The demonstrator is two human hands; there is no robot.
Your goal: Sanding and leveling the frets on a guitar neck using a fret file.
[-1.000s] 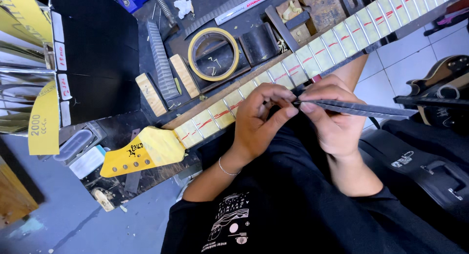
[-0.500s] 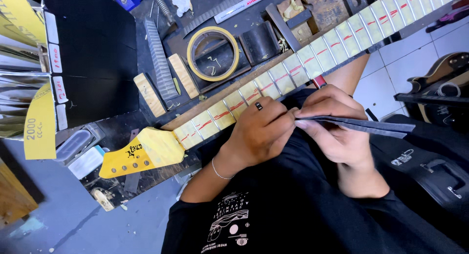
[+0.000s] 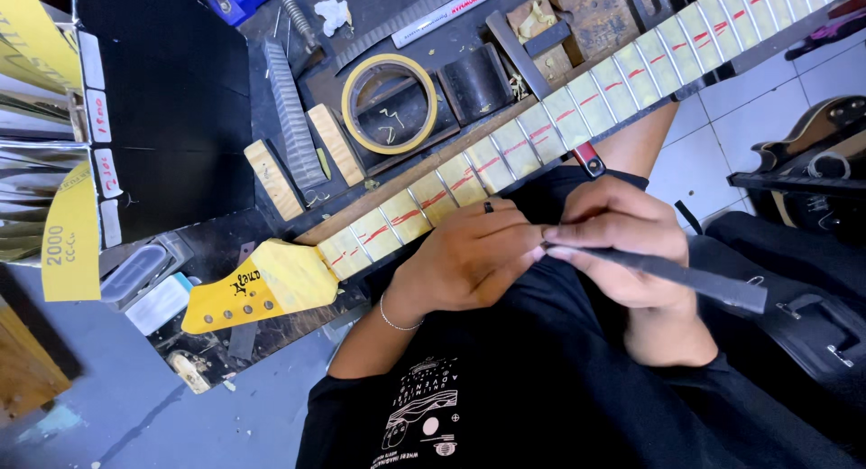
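Note:
A guitar neck [image 3: 541, 131] lies slantwise on the bench, its fretboard covered with pale tape strips marked in red between the frets. Its yellow headstock [image 3: 262, 284] is at the lower left. Over my lap, just below the neck, my right hand [image 3: 622, 248] grips a long dark flat file [image 3: 686, 275] that sticks out to the right. My left hand [image 3: 465, 262], with a ring and a thin bracelet, pinches the file's near tip with its fingertips. Neither hand touches the neck.
Behind the neck lie a roll of yellow tape [image 3: 388, 104], two wooden blocks [image 3: 336, 144], a ribbed grey bar [image 3: 290, 117], a black block [image 3: 475, 81] and a marker pen [image 3: 442, 13]. Yellow sandpaper sheets [image 3: 68, 225] hang left. A guitar body [image 3: 812, 135] and a black bag [image 3: 812, 329] sit right.
Both hands have moved slightly down and away from the neck with the file. The file's far end has dropped, so it slopes down to the right.

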